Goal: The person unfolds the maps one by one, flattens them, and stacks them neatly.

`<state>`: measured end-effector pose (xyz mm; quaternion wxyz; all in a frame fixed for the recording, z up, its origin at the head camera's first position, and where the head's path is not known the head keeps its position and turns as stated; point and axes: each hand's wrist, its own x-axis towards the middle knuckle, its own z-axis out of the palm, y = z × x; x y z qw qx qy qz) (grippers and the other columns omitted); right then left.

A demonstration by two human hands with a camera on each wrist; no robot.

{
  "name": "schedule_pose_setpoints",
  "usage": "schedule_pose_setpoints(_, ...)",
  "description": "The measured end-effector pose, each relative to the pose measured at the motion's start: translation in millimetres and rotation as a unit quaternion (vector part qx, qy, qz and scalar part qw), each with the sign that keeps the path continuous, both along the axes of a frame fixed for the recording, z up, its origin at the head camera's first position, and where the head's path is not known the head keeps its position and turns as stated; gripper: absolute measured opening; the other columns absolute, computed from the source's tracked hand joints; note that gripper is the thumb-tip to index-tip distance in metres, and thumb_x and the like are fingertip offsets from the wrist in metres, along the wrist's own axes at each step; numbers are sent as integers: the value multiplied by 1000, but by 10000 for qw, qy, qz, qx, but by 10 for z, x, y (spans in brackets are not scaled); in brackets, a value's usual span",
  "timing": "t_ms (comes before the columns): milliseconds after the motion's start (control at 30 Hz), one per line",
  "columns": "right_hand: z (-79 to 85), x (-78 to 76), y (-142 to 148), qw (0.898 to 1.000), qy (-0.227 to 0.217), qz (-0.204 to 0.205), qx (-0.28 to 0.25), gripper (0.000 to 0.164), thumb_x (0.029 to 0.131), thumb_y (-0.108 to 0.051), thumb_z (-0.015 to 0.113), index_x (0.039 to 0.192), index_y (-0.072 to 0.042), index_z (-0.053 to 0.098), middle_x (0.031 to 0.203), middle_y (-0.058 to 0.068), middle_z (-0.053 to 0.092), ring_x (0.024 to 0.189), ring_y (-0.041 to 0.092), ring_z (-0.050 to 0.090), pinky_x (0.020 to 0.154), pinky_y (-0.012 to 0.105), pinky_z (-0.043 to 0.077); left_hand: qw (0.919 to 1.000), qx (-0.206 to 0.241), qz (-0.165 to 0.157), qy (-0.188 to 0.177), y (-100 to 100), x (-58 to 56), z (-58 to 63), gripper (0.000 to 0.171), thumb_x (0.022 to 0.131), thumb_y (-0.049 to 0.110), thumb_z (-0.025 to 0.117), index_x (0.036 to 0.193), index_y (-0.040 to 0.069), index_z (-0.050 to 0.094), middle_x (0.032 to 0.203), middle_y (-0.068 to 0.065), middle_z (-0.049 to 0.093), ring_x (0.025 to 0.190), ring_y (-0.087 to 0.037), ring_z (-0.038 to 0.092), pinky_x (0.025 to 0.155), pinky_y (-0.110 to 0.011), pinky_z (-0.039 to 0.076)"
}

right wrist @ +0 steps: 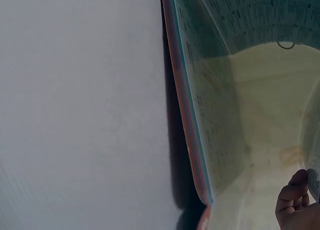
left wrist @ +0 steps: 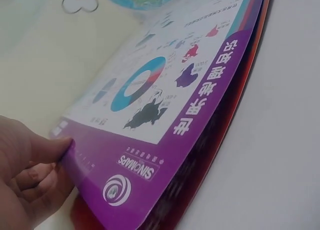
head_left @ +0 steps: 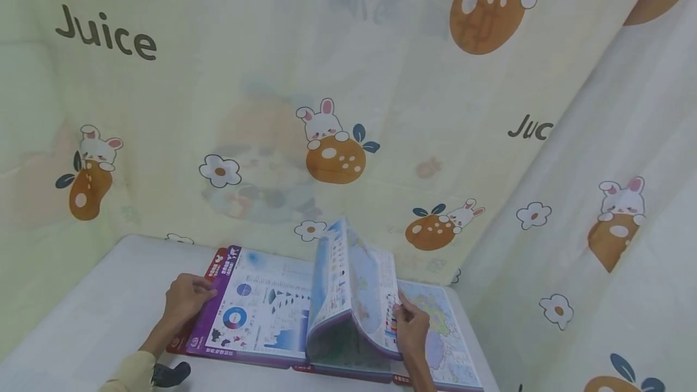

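Observation:
A folding laminated map with a purple border (head_left: 209, 319) lies partly unfolded on the table, its left panel flat and printed with charts. My left hand (head_left: 187, 301) pinches its left edge between thumb and fingers. In the left wrist view that edge bends up by the left hand (left wrist: 30, 172), near the SINOMAPS print. The middle panels (head_left: 348, 283) stand up in a peaked fold. My right hand (head_left: 412, 322) pinches the right edge of the fold; in the right wrist view the right hand (right wrist: 295, 205) appears low at the right, beyond the arched sheet (right wrist: 265, 20).
A red-bordered map (head_left: 176, 343) lies beneath the purple one, and a coloured map panel (head_left: 449, 313) extends to the right. The white table (head_left: 98, 307) holds them. A rabbit-and-orange printed curtain (head_left: 261, 65) hangs behind and at both sides. A dark curved object (head_left: 171, 374) shows by the left sleeve.

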<state>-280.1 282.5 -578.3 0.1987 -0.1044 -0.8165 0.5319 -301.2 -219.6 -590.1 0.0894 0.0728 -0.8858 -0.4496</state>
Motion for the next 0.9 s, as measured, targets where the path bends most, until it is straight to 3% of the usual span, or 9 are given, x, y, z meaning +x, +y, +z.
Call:
schedule_pose_setpoints(267, 54, 61, 188, 9999, 112, -74, -3, 39, 106, -4, 66, 145, -3, 65, 134, 25, 75, 77, 2, 65, 68, 16, 53, 9999, 31, 109, -51, -125, 21, 19, 27, 96, 5, 77, 111, -17, 71, 97, -33, 77, 72, -26, 73, 64, -40, 62)
schedule_pose_setpoints(400, 62, 69, 274, 9996, 207, -104, 170, 39, 105, -2, 68, 144, -2, 66, 118, 29, 78, 74, 3, 63, 65, 16, 52, 9999, 33, 98, -95, -138, 33, 14, 26, 96, 4, 77, 110, -17, 71, 94, -32, 76, 68, -24, 72, 61, -37, 61)
schedule_pose_setpoints(533, 70, 52, 385, 9981, 328, -143, 498, 39, 104, -2, 68, 143, -3, 67, 104, 25, 78, 73, 4, 61, 66, 16, 51, 9999, 53, 86, -132, -146, 27, 7, 25, 96, 5, 76, 109, -17, 72, 91, -30, 77, 67, -23, 71, 59, -35, 58)
schedule_pose_setpoints(767, 107, 32, 615, 9933, 256, -336, 1075, 39, 106, -5, 67, 145, -5, 67, 103, 21, 77, 76, 5, 59, 68, 18, 49, 9997, 91, 138, -203, -177, 11, -38, 27, 98, 6, 75, 112, -17, 71, 98, -34, 76, 69, -25, 72, 61, -36, 60)
schedule_pose_setpoints(900, 121, 25, 736, 9930, 163, -436, 1082, 40, 106, -6, 67, 146, -8, 66, 105, 20, 76, 78, 6, 58, 69, 18, 47, 9994, 110, 158, -273, -219, 21, -43, 30, 97, 7, 76, 113, -17, 70, 101, -36, 75, 71, -26, 73, 62, -38, 61)
